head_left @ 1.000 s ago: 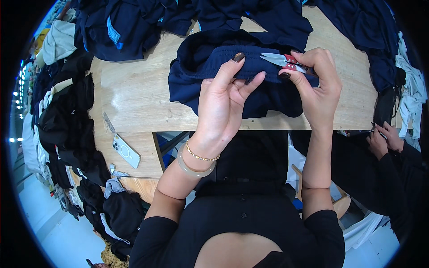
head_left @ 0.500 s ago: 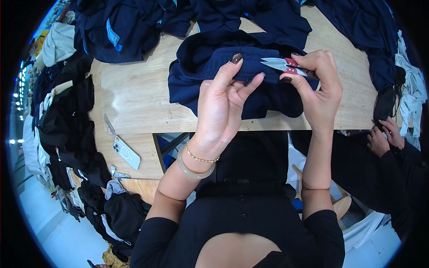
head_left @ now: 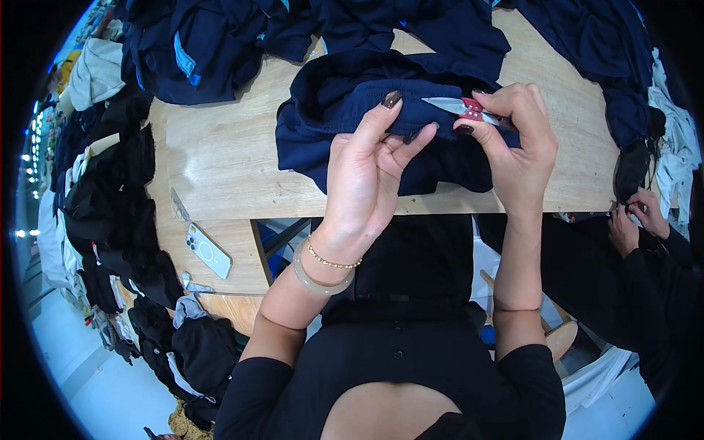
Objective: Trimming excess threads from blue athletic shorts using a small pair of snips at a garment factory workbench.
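Note:
A navy garment (head_left: 308, 147) lies bunched on the wooden table in front of me, its stitched waistband-like edge turned up. My left hand (head_left: 367, 161) grips that edge, thumb on top and the other fingers under or behind the cloth. In my right hand (head_left: 517, 139) is a pair of red-handled thread snips (head_left: 469, 109), squeezed between thumb and fingers. Their blades are pressed together and point left, over the garment just right of my left thumb. Any thread at the tips is too fine to make out.
More navy garments (head_left: 198, 55) are heaped along the table's far side. A white phone (head_left: 208, 250) lies on a lower wooden surface (head_left: 238, 268) at left, near piled black clothes (head_left: 110, 191). At right, another person's hands (head_left: 636, 224) work at dark cloth.
The snips' blades have closed, and my right hand has shifted slightly left. My left hand and the garment have barely moved. The other person's hands have moved a little.

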`<state>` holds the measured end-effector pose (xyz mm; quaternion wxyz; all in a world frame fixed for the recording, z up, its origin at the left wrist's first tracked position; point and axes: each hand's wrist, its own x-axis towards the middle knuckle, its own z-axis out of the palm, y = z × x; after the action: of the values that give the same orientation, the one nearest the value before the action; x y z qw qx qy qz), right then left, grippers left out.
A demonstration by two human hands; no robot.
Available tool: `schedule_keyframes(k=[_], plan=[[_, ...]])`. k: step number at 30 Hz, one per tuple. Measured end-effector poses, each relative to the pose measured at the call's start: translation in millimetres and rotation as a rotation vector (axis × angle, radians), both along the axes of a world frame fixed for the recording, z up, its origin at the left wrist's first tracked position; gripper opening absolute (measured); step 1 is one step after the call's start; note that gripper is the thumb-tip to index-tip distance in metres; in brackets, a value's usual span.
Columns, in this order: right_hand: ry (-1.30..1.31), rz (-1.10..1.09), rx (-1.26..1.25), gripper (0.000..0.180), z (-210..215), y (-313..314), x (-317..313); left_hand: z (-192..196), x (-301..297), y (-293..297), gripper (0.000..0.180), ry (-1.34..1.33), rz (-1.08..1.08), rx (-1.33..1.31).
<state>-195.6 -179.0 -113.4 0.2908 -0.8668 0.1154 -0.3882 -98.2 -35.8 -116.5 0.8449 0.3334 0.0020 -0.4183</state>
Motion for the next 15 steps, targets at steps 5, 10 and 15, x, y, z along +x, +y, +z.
schedule_keyframes(k=[5, 10, 15], plan=[[-0.039, -0.011, 0.081, 0.025, 3.0, -2.3, -1.5, 5.3, -0.3, -1.2, 0.023, -0.012, 0.02, -0.007], [-0.036, -0.025, 0.007, 0.025, 5.8, -0.3, 3.4, 4.0, -0.4, -0.9, 0.022, 0.005, 0.015, -0.01], [-0.036, -0.004, -0.016, 0.027, 5.2, -0.7, 5.9, 7.9, -0.7, -3.3, 0.02, 0.061, -0.019, -0.007]])
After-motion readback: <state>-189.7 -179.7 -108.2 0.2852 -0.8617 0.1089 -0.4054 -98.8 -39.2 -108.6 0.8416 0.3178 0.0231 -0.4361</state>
